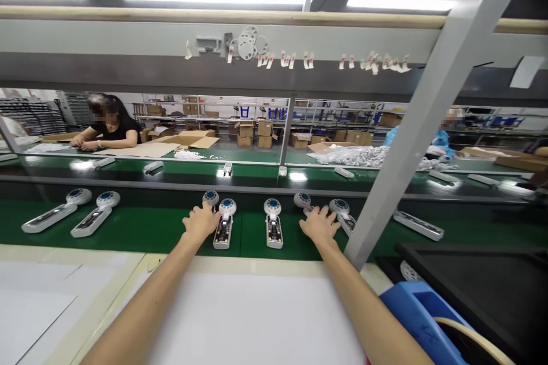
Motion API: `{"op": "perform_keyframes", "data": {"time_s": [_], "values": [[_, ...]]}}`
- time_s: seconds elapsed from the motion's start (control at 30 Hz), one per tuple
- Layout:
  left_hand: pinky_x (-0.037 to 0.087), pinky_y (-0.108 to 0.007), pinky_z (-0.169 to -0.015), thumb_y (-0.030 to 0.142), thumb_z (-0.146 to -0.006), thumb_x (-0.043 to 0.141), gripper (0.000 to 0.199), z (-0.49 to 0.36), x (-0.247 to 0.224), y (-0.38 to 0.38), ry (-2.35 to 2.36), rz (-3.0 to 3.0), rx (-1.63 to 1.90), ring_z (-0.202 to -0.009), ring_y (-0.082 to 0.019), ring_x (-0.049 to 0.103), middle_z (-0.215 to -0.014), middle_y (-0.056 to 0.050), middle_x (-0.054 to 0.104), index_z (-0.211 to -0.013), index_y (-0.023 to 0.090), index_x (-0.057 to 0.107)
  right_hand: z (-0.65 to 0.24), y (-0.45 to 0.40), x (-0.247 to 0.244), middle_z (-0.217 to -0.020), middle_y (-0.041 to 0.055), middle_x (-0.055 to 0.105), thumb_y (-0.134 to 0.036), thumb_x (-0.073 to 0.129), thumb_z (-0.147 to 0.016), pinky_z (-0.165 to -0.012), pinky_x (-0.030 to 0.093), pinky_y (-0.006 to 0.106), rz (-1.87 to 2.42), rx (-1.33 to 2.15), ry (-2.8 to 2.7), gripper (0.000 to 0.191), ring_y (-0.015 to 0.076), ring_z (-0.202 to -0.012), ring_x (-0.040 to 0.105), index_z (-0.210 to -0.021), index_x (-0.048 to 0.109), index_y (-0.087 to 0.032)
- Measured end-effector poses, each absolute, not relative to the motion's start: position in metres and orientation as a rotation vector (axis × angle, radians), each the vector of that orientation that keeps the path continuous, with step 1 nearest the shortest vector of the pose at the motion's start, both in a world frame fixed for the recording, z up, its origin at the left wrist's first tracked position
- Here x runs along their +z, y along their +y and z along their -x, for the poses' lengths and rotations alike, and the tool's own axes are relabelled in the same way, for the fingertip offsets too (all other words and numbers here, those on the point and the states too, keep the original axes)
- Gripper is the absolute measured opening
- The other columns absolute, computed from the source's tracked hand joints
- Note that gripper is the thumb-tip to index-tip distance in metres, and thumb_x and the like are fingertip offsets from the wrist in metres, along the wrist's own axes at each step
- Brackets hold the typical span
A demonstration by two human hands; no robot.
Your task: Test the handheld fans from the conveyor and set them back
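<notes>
On the green belt (252, 236), just beyond the desk (278, 266), one white unit (210, 197) lies partly under the left grip (200, 221), and a second unit (302, 200) lies partly under the right grip (319, 224). The right grip is open, its fingers spread; whether the left grip has closed on anything cannot be told, as it hides most of what is below it. Each would do best to settle around the body rather than press on the round head, which looks the easier part to knock askew.

Just to the right of the left grip is an open-faced unit (222, 232), its inner parts showing, so fingertips are best kept to its outer sides. Another open-faced unit (274, 230) lies between the two grips. Beyond the right grip, a unit (339, 206) runs behind the slanted post (398, 131); sideways travel there should be short, lest knuckles or a head strike the metal. On the near side, a white sheet (257, 319) covers much of the desk, with a blue box (422, 319) to its right.
</notes>
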State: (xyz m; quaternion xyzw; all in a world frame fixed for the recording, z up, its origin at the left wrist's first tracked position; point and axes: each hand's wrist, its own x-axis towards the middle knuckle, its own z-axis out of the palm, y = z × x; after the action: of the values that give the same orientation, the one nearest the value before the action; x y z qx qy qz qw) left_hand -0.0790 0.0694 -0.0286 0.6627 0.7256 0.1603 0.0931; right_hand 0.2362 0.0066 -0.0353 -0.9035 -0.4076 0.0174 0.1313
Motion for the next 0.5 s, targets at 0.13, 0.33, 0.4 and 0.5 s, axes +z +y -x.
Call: {"op": "perform_keyframes", "data": {"time_s": [0.13, 0.33, 0.4, 0.5], "values": [[0.051, -0.050, -0.101, 0.045, -0.094, 0.063, 0.052, 0.097, -0.034, 0.085, 2.190, -1.759, 0.371, -0.119, -0.028, 0.060, -0.134, -0.015, 0.058, -0.136, 0.015, 0.054, -0.246, 0.009, -0.040, -0.152, 0.0272, 0.044, -0.037, 0.056, -0.097, -0.114, 0.030, 0.062, 2.661, 0.162, -1.091, 0.063, 0.0416, -0.144, 0.038, -0.148, 0.044, -0.003], [0.053, -0.047, -0.099, 0.040, -0.092, 0.069, 0.040, 0.121, -0.036, 0.093, 2.164, -1.585, 0.490, -0.118, -0.026, 0.059, -0.132, -0.012, 0.059, -0.123, 0.015, 0.062, -0.255, 0.008, -0.024, -0.129, 0.0116, 0.064, -0.038, 0.071, -0.093, -0.099, 0.052, 0.047, 2.532, 0.494, -1.105, 0.034, 0.0256, -0.117, 0.062, -0.115, 0.067, -0.013], [0.052, -0.047, -0.099, 0.036, -0.092, 0.069, 0.038, 0.127, -0.033, 0.091, 2.144, -1.548, 0.629, -0.120, -0.027, 0.058, -0.134, -0.012, 0.057, -0.123, 0.015, 0.061, -0.256, 0.003, -0.018, -0.122, 0.0094, 0.066, -0.034, 0.071, -0.094, -0.096, 0.054, 0.043, 2.448, 0.570, -1.092, 0.025, 0.0235, -0.112, 0.064, -0.108, 0.068, -0.014], [0.057, -0.042, -0.089, 0.033, -0.092, 0.068, 0.039, 0.130, -0.020, 0.087, 2.025, -1.488, 0.882, -0.105, -0.023, 0.063, -0.120, -0.010, 0.061, -0.124, 0.015, 0.057, -0.250, -0.003, -0.008, -0.109, 0.0062, 0.069, -0.032, 0.068, -0.096, -0.085, 0.058, 0.036, 2.250, 0.705, -1.064, 0.019, 0.0190, -0.098, 0.067, -0.103, 0.068, -0.015]]}}
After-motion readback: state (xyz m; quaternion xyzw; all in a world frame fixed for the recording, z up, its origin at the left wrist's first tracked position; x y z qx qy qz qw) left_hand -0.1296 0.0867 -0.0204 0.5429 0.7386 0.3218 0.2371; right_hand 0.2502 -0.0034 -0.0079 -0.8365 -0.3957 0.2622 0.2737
